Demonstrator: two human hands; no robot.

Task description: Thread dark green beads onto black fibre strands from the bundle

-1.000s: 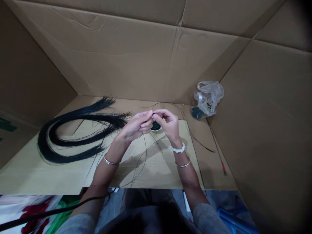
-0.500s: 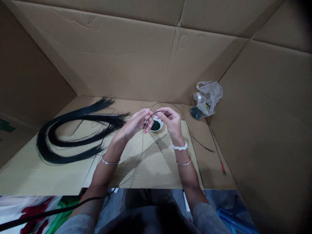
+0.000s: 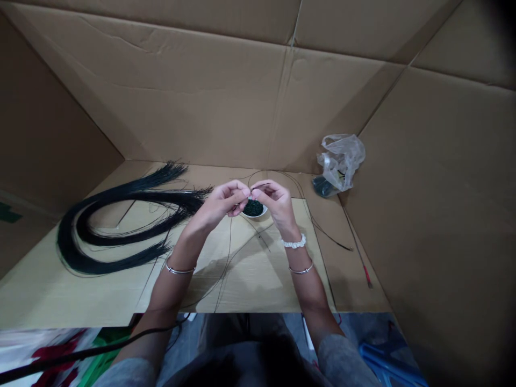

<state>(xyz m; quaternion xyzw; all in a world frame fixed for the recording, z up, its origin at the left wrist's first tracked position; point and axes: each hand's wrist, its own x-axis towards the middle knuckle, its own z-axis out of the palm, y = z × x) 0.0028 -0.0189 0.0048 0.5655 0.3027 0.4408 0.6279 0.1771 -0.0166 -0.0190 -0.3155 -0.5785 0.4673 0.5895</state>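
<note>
My left hand point(image 3: 226, 199) and my right hand point(image 3: 277, 203) meet fingertip to fingertip above a small white bowl point(image 3: 262, 213). Both are pinched closed on a thin dark strand, wire-like in look point(image 3: 262, 185). A short end of it shows over the right fingers, and a long length hangs from the left hand down across the board. In the bowl lie many tiny dark green pieces point(image 3: 252, 207), bead-like but too small to be sure. The fingertips hide the exact spot where the strand is gripped.
Two curved bundles of dark strands point(image 3: 100, 264) lie at the left. Loose strands cross the pale board point(image 3: 278, 279). A clear plastic bag point(image 3: 343, 161) with dark contents stands at the back right, near a thin red-ended piece point(image 3: 366, 274). Cardboard walls point(image 3: 201, 107) enclose the table.
My hands have come together, fingertips now touching, where the strand arched between them before. The left hand has turned and its fingers have closed more tightly.
</note>
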